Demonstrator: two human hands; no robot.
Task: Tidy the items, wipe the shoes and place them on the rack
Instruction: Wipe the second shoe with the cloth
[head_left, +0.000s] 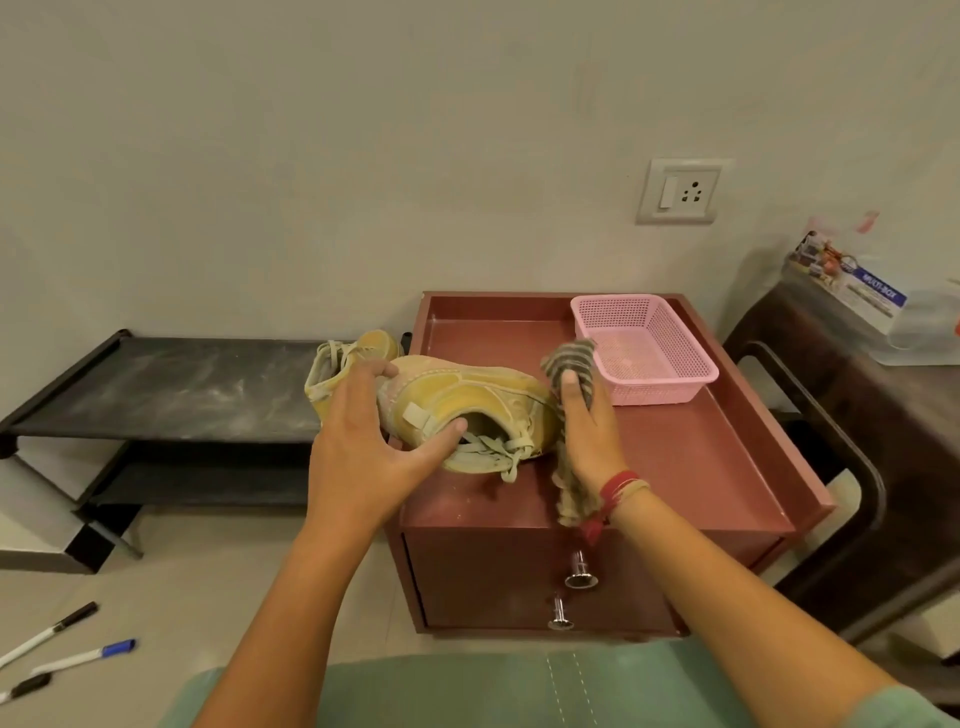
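Observation:
A dusty yellow shoe (467, 400) lies on its side on top of the red-brown cabinet (675, 457). My left hand (363, 441) grips its heel, thumb at the shoe's opening. My right hand (587, 421) holds a striped grey cloth (569, 364) against the shoe's toe end; the cloth hangs down past my wrist. A second yellow shoe (337, 369) sits behind the first, at the right end of the black shoe rack (156, 384), partly hidden by my left hand.
A pink plastic basket (644, 348) stands at the cabinet's back right. Three pens (62, 654) lie on the floor at lower left. A dark chair (841, 441) stands to the right, with a wall socket (680, 192) above the cabinet.

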